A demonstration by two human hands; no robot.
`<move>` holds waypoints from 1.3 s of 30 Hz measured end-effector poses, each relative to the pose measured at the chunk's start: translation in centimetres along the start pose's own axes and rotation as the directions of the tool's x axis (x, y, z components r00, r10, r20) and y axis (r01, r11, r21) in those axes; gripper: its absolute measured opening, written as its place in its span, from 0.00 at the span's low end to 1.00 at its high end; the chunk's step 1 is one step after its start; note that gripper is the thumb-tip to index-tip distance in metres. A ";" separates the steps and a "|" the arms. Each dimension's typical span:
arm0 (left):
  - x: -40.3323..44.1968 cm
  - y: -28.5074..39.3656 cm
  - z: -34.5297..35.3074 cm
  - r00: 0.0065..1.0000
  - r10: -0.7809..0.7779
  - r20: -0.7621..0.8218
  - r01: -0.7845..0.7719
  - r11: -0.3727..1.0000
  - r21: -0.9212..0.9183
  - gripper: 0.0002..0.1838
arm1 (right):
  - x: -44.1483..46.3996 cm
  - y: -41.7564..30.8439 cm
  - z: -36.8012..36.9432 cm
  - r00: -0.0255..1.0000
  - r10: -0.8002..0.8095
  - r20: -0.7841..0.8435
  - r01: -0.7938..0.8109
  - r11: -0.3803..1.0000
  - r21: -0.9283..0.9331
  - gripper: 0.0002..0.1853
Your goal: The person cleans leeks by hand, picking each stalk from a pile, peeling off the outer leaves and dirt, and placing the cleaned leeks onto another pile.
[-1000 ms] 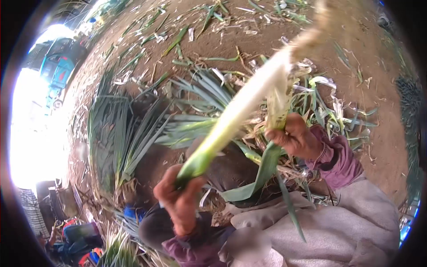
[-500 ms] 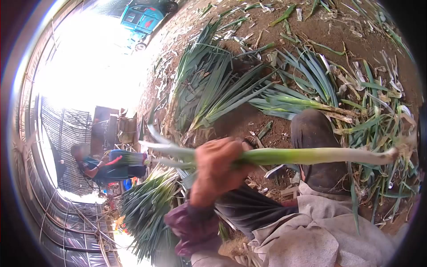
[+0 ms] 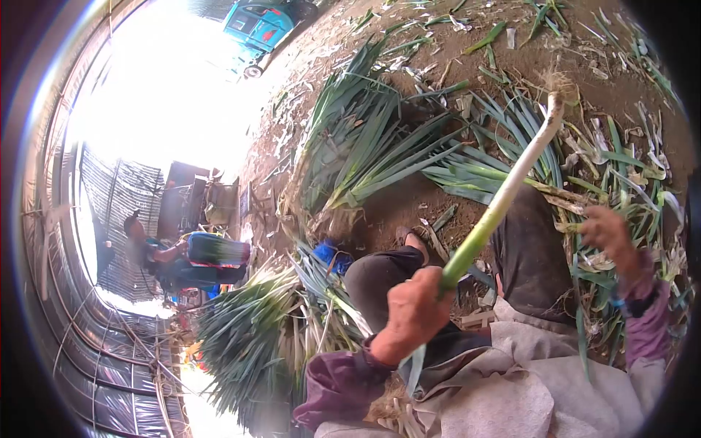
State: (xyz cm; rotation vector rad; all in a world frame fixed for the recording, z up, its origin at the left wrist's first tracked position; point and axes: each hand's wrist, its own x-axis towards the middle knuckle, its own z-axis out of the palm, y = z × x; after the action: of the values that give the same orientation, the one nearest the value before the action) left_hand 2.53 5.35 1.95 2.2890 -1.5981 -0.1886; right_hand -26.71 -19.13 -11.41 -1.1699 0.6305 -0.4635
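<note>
My left hand point(image 3: 418, 315) is closed around the green part of a long green onion point(image 3: 504, 197). The onion slants up to the right, its white shank and hairy roots point(image 3: 558, 86) at the far end. A short bit of leaf hangs out below my fist. My right hand point(image 3: 610, 235), somewhat blurred, hovers beside my knee above discarded leaves, its fingers loosely apart and nothing visible in them. Loose green onions point(image 3: 475, 171) lie on the soil behind the held one.
A pile of green onions point(image 3: 248, 343) lies at the lower left, another bunch point(image 3: 350, 131) farther ahead. Trimmed leaves point(image 3: 628, 175) litter the ground on the right. A person point(image 3: 171, 255) holding a bundle is at the left; a blue vehicle point(image 3: 252, 33) stands at the top.
My left hand has moved right and down, and the onion has swung from level to slanting with its roots up. My right hand has come into clear view at the right.
</note>
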 end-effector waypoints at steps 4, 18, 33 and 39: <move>-1.5 3.3 0.1 0.977 0.049 0.209 -0.042 0.998 -0.035 0.12 | 0.7 -3.0 13.7 0.992 -0.122 0.029 0.104 0.930 0.353 0.24; -3.4 2.1 1.0 0.710 0.362 0.603 0.387 0.515 -0.765 0.25 | -3.0 -8.0 17.7 0.945 -0.292 0.146 0.217 0.896 0.387 0.20; -8.7 -0.3 2.8 0.968 0.124 0.218 0.061 0.728 -0.683 0.14 | -3.1 -6.4 21.7 0.949 -0.315 0.024 0.316 0.946 -0.078 0.25; -7.7 -1.1 0.7 0.802 0.235 0.549 0.481 0.291 -0.827 0.18 | -2.7 -5.4 21.8 0.920 -0.370 0.128 0.385 0.914 -0.127 0.23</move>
State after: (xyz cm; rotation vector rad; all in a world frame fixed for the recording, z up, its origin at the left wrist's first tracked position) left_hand 0.56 12.73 0.22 1.3126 -0.9116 -1.5990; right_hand -14.17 -4.04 -0.23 -1.4597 0.3517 -0.6883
